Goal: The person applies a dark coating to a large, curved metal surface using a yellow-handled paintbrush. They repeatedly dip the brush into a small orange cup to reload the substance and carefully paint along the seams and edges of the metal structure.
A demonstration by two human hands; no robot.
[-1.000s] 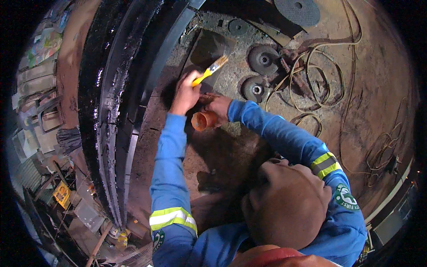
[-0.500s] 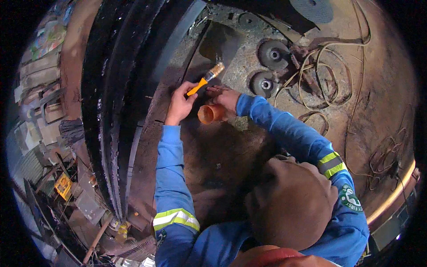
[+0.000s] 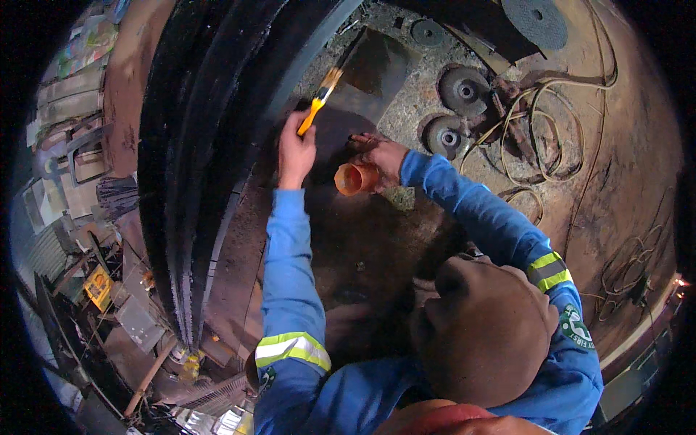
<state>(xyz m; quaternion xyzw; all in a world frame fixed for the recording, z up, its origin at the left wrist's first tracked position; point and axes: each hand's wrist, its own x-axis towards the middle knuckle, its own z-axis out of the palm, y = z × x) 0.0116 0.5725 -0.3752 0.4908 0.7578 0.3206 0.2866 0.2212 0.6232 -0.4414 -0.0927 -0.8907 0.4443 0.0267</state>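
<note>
In my left hand (image 3: pixel 297 151) is a paintbrush (image 3: pixel 317 105) with a yellow handle, my fingers closed round the handle. Its pale bristles point up and away over a dark flat plate (image 3: pixel 380 101) beside a long black beam; whether they touch anything is unclear. A small orange cup (image 3: pixel 362 176) sits against the palm of my right hand (image 3: pixel 383 156), tilted with its mouth facing left. The fingers reach past the cup's far side, their tips dark, and the thumb is mostly hidden. What the cup contains cannot be made out.
Long black beams (image 3: pixel 192 167) run along the left. Two grinding discs (image 3: pixel 464 88) lie beyond my right hand, near a coiled cable (image 3: pixel 547 138). A larger round disc (image 3: pixel 535 22) is at the far right. Scrap pieces and a yellow framed object (image 3: pixel 98 288) lie beyond the beams.
My left hand and the paintbrush have moved farther away and swung toward the black beam, the brush now more upright. My right hand and the cup stay nearly in place as the view shifts slightly.
</note>
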